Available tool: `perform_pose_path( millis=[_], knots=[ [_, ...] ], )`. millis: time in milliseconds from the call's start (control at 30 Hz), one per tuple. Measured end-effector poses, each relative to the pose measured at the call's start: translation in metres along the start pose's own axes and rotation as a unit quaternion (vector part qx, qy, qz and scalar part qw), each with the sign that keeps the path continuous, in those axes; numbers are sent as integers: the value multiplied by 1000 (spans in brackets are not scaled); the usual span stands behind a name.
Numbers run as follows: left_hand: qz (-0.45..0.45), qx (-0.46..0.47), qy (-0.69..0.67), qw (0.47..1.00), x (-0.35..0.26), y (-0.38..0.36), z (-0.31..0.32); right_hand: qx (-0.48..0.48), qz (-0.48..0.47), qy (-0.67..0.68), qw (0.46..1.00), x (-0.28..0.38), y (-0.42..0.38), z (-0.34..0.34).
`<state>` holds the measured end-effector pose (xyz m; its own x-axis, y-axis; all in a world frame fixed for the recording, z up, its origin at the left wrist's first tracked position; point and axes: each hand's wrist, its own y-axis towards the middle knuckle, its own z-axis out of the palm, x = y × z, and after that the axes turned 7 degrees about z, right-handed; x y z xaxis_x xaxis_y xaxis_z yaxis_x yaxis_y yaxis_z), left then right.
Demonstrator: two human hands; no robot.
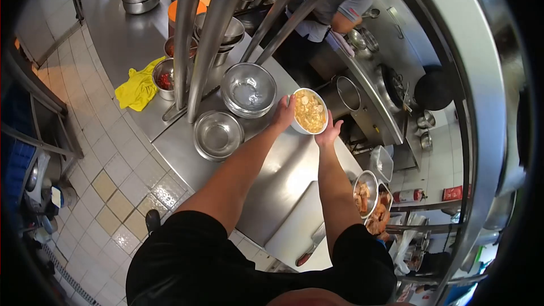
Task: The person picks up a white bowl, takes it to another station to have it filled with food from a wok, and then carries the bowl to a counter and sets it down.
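Observation:
A white bowl (297, 128) filled with yellowish sliced food in liquid is held between both hands over the far side of the steel worktop (266, 175). My left hand (285, 114) grips its left side, with the thumb near the rim. Against the lower right side, my right hand (327, 134) supports the bowl, some fingers stretching outward. Left of the bowl stands a stack of clear-looking bowls (249, 112). A wide metal bowl (219, 136) sits nearer to me. Below my right forearm lie a white cutting board (286, 229) and a knife (311, 245).
Steel uprights (215, 39) rise across the worktop on the left. A yellow cloth (136, 88) lies beside a pot with red contents (165, 81). A co-worker (340, 0) stands beyond the counter near the stove. Bowls of pinkish-orange food (365, 194) stand at right.

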<state>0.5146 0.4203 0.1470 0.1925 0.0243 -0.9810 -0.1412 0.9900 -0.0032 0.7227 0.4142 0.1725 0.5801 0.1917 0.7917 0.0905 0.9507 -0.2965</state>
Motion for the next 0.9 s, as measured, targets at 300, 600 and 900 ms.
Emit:
perform_pose_path(
  millis=[300,600,900],
  knots=[
    [15,13,-93,995,49,30,34,24,2,27,999,-16,19,-12],
    [27,8,-32,999,18,-42,10,32,9,96,995,-27,-55,-6],
    [-43,69,-117,990,-55,-177,-63,-14,-15,102,995,-40,-224,52]
  ],
)
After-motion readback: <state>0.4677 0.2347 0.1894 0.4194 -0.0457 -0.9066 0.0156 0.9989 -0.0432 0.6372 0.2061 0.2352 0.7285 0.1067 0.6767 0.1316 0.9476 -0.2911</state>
